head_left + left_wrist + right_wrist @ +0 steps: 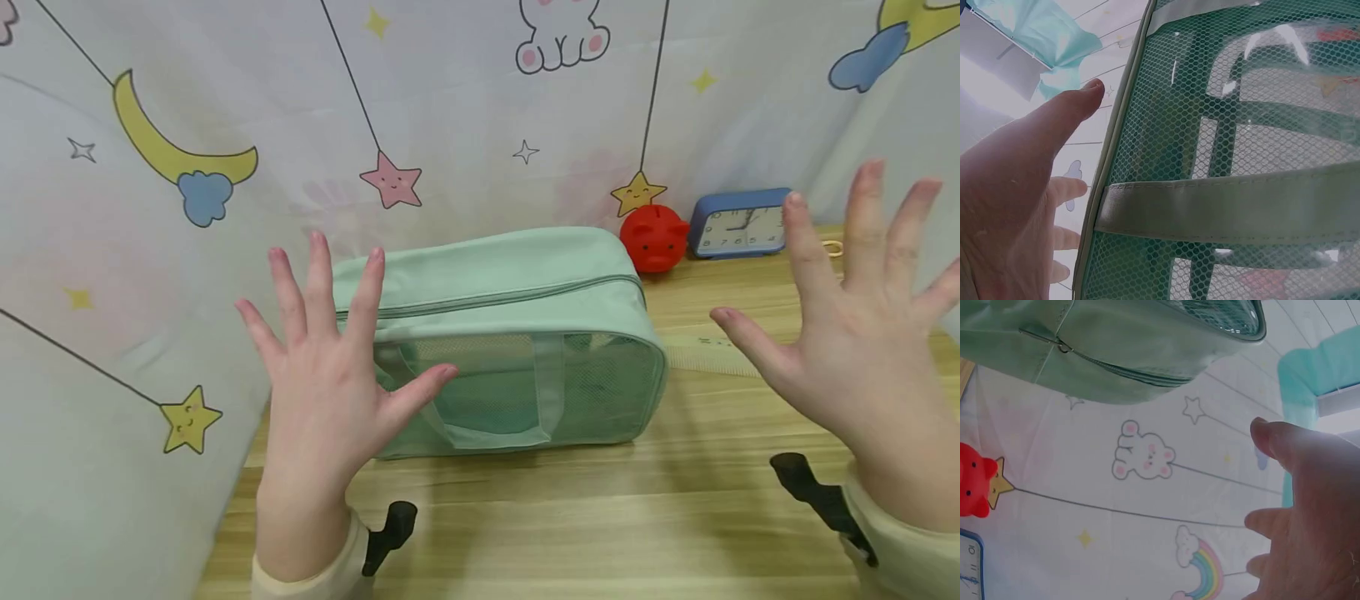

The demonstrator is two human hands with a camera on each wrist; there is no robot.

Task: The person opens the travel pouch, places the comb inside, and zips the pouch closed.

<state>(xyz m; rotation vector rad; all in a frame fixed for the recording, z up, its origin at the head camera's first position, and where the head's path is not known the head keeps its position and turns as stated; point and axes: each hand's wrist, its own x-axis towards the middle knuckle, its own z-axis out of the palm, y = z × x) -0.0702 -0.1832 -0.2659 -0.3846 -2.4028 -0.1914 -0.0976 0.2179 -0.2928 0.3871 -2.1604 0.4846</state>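
Two hands [322, 400], fingers spread wide, raised before a green bag [491, 358].
The bag stands zip side up on the table [570, 521]; the left hand is near its left end, the right hand [870, 358] well to its right, neither holding anything. Far right are a red piggy bank [655, 239], blue clock [738, 232] and, nearer, a comb [708, 357].

The bag [502, 317] is pale mint, with a grey-green zip [495, 299], green honeycomb mesh [600, 383] and pale-green straps [550, 375]. The pig [654, 239] is bright red, the clock [738, 200] blue with a white dial [723, 229], the comb [705, 356] pale yellow-green, and the bench [585, 508] light brown with streaky grain. The white cloth [465, 108] bears yellow moons [150, 147], blue clouds [205, 198] and pink and yellow stars [392, 180].
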